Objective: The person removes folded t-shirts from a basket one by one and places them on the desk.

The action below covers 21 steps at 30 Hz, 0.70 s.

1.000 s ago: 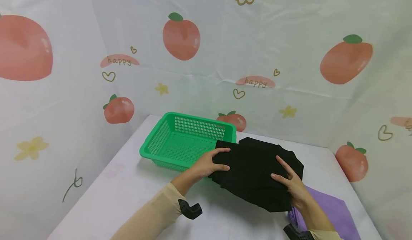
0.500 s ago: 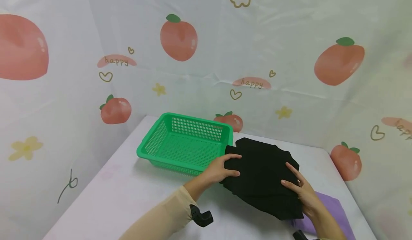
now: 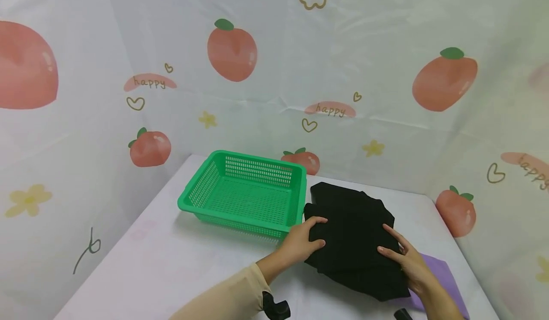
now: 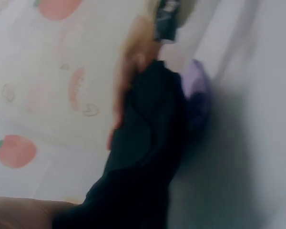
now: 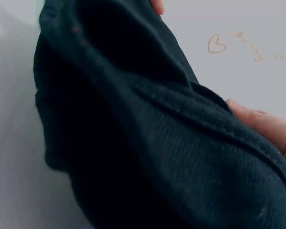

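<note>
A folded black garment is held between my two hands, its layers stacked and its lower edge hanging toward me in the head view. My left hand grips the left edge, thumb and index finger on top. At the opposite edge, my right hand has thumb and index finger spread over the fabric, other fingers hidden beneath. The right wrist view shows layered folds and a seam on the garment. A purple cloth lies under and beyond my right hand, partly covered.
A green plastic basket with slotted walls stands on the white table, just left of the garment. No contents show inside it. A white printed curtain closes off the back and sides.
Both hands have shifted the black garment right and toward me, away from the basket's corner it overlapped. More of the basket shows now, and the view has turned slightly right.
</note>
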{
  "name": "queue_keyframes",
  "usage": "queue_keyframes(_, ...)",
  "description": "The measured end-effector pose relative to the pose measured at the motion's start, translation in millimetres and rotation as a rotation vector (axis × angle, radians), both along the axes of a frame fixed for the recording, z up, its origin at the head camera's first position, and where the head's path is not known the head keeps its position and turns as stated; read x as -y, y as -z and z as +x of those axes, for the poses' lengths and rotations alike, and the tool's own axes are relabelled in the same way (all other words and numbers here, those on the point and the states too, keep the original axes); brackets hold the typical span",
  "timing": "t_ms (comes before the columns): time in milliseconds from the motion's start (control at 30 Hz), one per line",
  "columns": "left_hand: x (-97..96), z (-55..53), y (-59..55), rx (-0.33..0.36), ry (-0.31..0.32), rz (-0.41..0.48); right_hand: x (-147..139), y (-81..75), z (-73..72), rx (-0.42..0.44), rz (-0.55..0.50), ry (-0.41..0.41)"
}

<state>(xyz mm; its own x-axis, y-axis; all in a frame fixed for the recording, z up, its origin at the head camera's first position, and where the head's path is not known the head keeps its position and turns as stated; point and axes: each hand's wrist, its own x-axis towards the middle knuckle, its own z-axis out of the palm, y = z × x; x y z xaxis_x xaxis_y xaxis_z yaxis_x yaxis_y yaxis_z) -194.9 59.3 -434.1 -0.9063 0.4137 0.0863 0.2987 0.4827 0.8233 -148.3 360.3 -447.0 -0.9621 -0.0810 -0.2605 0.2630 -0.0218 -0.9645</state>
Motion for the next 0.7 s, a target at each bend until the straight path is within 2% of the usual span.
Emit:
queue_keyframes(133, -5.4, 4.9, 9.3, -0.045, -0.007, -0.016, -2, 5.4, -1.4, 0.041, 0.042, 0.031)
queue_keyframes(233, -8.3, 5.2, 17.2, -0.05, -0.012, -0.013, -2, 10.0, -2.0, 0.056, 0.098, 0.042)
queue_keyframes(400, -7.9, 1.9, 33.4, 0.006, -0.008, 0.04, -5, 20.7, 0.0, 0.065, 0.155, 0.042)
queue_keyframes(633, 2.1, -6.0, 55.6, 0.132, -0.01, 0.147, -9, 35.6, 5.7, 0.06, 0.222, 0.046)
queue_keyframes(700, 5.2, -7.3, 60.0, 0.139, -0.019, 0.154, -9, 38.3, 6.0, 0.067, 0.217, 0.057)
